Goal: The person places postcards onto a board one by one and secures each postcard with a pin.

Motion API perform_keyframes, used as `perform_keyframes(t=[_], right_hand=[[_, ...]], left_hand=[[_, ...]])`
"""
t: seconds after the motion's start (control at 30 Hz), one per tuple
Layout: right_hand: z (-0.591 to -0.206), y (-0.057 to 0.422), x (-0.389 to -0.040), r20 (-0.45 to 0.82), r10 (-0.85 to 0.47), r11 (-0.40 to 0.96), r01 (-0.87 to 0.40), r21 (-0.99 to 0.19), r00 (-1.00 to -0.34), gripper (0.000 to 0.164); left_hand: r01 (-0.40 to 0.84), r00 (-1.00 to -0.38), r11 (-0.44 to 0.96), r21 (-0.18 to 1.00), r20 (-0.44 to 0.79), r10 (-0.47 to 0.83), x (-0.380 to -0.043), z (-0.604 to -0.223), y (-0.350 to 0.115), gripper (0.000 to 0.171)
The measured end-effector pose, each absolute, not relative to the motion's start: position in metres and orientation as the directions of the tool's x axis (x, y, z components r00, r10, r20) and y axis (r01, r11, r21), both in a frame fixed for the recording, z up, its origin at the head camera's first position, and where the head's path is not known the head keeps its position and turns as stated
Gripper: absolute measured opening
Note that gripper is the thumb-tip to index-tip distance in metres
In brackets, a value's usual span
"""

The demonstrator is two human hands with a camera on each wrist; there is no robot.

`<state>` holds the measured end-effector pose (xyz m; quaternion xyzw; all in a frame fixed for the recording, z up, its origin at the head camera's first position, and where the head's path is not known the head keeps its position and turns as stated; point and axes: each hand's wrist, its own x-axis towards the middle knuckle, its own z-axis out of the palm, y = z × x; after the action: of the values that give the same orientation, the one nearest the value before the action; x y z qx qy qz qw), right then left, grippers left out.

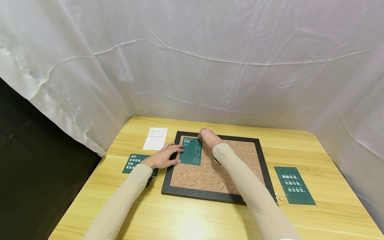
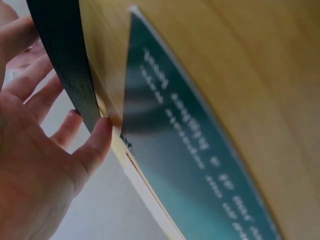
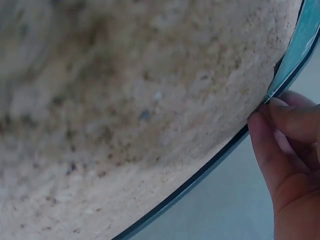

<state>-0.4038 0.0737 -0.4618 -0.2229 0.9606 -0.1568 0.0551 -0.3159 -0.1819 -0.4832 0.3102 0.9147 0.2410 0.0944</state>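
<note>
A dark green card [image 1: 191, 155] with white characters lies at the upper left of a cork board [image 1: 207, 178] in a black frame. My left hand [image 1: 163, 157] spreads its fingers over the frame's left side, with fingertips right at the card's left edge. In the left wrist view its fingers [image 2: 95, 150] reach around the dark frame edge. At the card's upper right corner, my right hand [image 1: 209, 137] pinches with thumb and forefinger. The right wrist view has those fingertips [image 3: 260, 122] at the tip of the teal card [image 3: 295, 55]; anything small between them is hidden.
Left of the board lie a white card [image 1: 155, 138] and another green card [image 1: 131, 163], partly under my left forearm. A third green card [image 1: 295, 185] lies to the right. Small round pieces [image 1: 281, 199] sit by the frame's lower right corner. A pale curtain [image 1: 225, 90] hangs behind.
</note>
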Motion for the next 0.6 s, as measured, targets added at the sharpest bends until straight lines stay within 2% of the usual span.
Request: perform_keyframes(t=[0.27, 0.43, 0.6], right_hand=[[-0.4651, 0.0758, -0.4028, 0.005, -0.442, 0.847, -0.419, -0.328, -0.897, 0.047], [-0.4659, 0.0763, -0.4011, 0.036, -0.459, 0.836, -0.446, -0.321, -0.888, 0.048], [-0.4684, 0.0757, -0.3985, 0.062, -0.457, 0.837, -0.452, -0.307, -0.887, 0.041]], left_hand=[[0.532, -0.785, 0.685, 0.497, -0.011, 0.619, -0.3156, -0.4851, -0.1823, 0.051], [0.515, -0.793, 0.690, 0.509, -0.024, 0.609, -0.3149, -0.4844, -0.1824, 0.051], [0.513, -0.794, 0.693, 0.506, -0.026, 0.607, -0.3154, -0.4834, -0.1830, 0.051]])
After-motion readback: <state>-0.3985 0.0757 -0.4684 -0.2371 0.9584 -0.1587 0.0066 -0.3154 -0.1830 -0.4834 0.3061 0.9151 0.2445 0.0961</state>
